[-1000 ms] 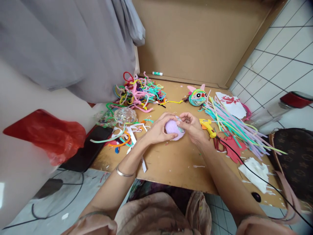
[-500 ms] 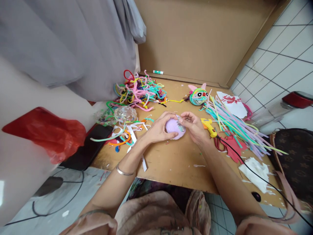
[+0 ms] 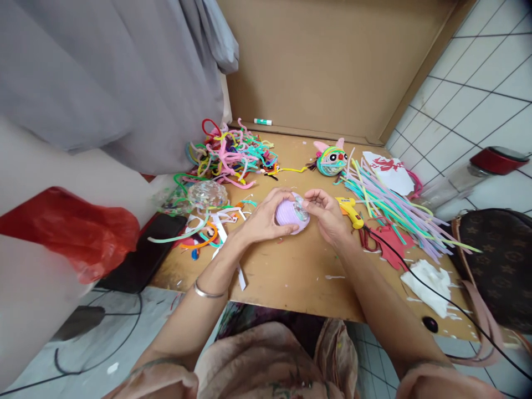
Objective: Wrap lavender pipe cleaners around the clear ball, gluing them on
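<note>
My left hand (image 3: 268,217) is wrapped round the left side of a clear ball (image 3: 287,216) coiled with lavender pipe cleaner. A clear faceted patch shows uncovered on its right side. At that patch my right hand (image 3: 326,213) has its thumb and index finger together against the ball; what they pinch, if anything, is too small to make out. Just right of that hand lies a yellow hot glue gun (image 3: 351,213). Behind the hands sits a finished-looking ball creature (image 3: 332,158) with pink ears and round eyes.
A tangled pile of pipe cleaners (image 3: 233,152) lies back left, near a clear faceted ball (image 3: 208,194). Straight pipe cleaners (image 3: 399,205) spread at right, beside red felt (image 3: 388,241), white tissue (image 3: 428,285) and a brown bag (image 3: 494,266). The glue gun's black cord (image 3: 424,285) crosses the right side.
The whole view has shifted slightly, moving the table things a little left in the picture. The ball appears turned a bit, with more of its clear patch showing. Both hands keep their places on it.
</note>
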Action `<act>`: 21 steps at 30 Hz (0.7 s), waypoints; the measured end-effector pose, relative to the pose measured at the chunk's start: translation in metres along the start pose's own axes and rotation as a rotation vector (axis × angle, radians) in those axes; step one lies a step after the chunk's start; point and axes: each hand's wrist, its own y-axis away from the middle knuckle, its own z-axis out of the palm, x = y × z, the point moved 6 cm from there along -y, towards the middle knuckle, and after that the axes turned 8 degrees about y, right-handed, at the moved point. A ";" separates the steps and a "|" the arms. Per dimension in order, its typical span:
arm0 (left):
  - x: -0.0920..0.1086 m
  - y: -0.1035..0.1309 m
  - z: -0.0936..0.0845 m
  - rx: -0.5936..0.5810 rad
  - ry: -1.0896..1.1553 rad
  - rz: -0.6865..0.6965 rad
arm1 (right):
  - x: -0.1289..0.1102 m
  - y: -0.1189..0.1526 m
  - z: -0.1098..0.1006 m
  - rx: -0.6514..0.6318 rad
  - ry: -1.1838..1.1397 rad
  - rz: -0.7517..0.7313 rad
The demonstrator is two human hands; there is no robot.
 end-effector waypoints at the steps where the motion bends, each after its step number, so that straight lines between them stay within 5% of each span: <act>1: -0.002 0.000 0.000 0.002 -0.006 -0.004 | 0.000 0.000 0.000 -0.002 -0.006 -0.003; 14: -0.005 0.001 0.000 0.079 -0.026 -0.046 | 0.000 0.003 0.004 0.045 0.013 -0.073; 21: -0.004 0.002 0.019 0.017 0.325 -0.184 | -0.013 0.010 -0.014 0.295 0.194 -0.271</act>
